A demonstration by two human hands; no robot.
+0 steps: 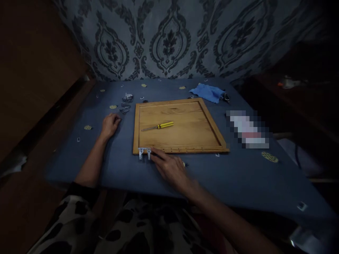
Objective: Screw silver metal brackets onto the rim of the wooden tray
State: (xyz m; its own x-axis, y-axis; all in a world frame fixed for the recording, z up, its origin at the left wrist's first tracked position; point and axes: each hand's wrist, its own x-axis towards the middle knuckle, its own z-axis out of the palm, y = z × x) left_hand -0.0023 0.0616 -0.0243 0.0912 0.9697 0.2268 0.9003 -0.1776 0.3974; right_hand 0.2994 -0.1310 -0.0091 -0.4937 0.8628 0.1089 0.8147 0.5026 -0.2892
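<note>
A framed wooden panel (174, 113) lies flat on the blue cloth. On its front left edge sits a small silver metal hook piece (144, 152) with two curved prongs hanging over the edge. My right hand (171, 167) has its thumb and fingers closed at the right end of this piece. A yellow-handled screwdriver (165, 125) rests on the panel, its tip to the left. Left of the panel, my left hand (109, 125) rests on the cloth with curled fingers; anything in them is too small to make out. Loose metal pieces (127, 102) lie just beyond it.
The cloth-covered table (106, 171) has a printed pattern. Behind the panel lies a crumpled blue cloth (208, 92) beside a small dark object (226, 98). A blurred-out item (247, 129) is at the right. Small holes run along the panel's front edge. Patterned fabric (169, 38) stands behind.
</note>
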